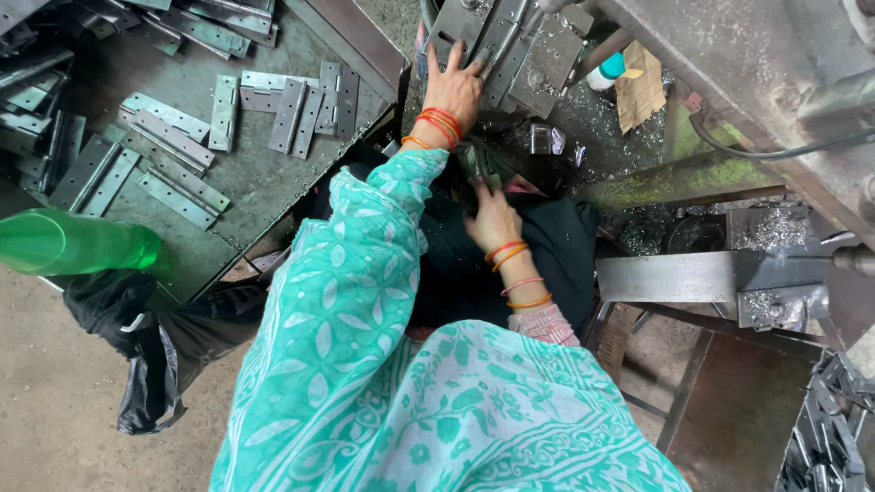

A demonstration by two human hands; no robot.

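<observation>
The left hand (pixel 453 87) lies with spread fingers on grey metal plates (pixel 510 46) at the machine bed's near edge; the right hand (pixel 492 219) grips a dark metal piece (pixel 478 169) over the lap; more hinge plates (pixel 301 105) lie on the worktop's right part; a green bottle (pixel 73 241) lies at its near corner.

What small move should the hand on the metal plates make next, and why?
Probably draw one hinge plate back toward the body. The left hand lies flat on the stacked plates under the machine, gripping none, while the right hand is low at the lap.
</observation>
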